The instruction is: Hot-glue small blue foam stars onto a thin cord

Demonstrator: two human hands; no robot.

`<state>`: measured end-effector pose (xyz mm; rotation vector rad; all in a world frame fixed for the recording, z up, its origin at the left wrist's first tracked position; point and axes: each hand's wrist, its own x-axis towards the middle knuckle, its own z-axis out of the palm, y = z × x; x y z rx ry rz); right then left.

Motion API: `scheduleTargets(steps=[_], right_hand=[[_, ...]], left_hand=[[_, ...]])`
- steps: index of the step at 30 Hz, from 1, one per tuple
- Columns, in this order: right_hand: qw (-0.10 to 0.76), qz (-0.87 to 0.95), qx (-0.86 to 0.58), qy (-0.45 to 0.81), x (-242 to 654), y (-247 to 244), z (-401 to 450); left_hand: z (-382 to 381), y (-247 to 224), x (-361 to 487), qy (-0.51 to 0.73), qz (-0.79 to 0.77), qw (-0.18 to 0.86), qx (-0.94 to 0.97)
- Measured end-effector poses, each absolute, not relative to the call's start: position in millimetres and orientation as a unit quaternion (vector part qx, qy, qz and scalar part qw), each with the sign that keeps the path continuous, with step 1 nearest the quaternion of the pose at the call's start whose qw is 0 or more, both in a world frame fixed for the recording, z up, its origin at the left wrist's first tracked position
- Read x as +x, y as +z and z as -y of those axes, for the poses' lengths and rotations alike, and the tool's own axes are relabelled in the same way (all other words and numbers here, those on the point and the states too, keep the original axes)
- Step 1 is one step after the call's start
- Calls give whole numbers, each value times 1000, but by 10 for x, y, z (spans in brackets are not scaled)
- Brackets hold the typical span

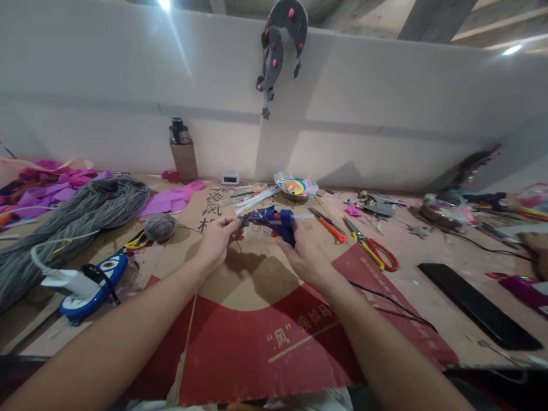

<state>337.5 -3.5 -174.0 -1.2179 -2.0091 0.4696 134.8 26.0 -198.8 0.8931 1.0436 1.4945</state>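
Note:
A blue glue gun is held in my right hand, with a clear glue stick jutting from its back end and its nozzle pointing left. My left hand pinches a small dark piece right at the nozzle. What exactly that piece is, I cannot make out. Both hands are above a red and tan cardboard sheet. A ball of grey yarn lies to the left of my left hand, and orange-handled scissors lie beyond my right hand.
Red and yellow scissors, a black slab and a cable are on the right. Grey yarn and a blue power strip are on the left. A brown bottle stands at the back. Another person's hand shows at the right edge.

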Motion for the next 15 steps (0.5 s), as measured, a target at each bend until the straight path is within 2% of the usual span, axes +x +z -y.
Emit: scheduleTargets(steps=[15], right_hand=[[333,779,-497,187,3344,-1742,47]], left_hand=[[-240,-1973,1360,632,-444,508,381]])
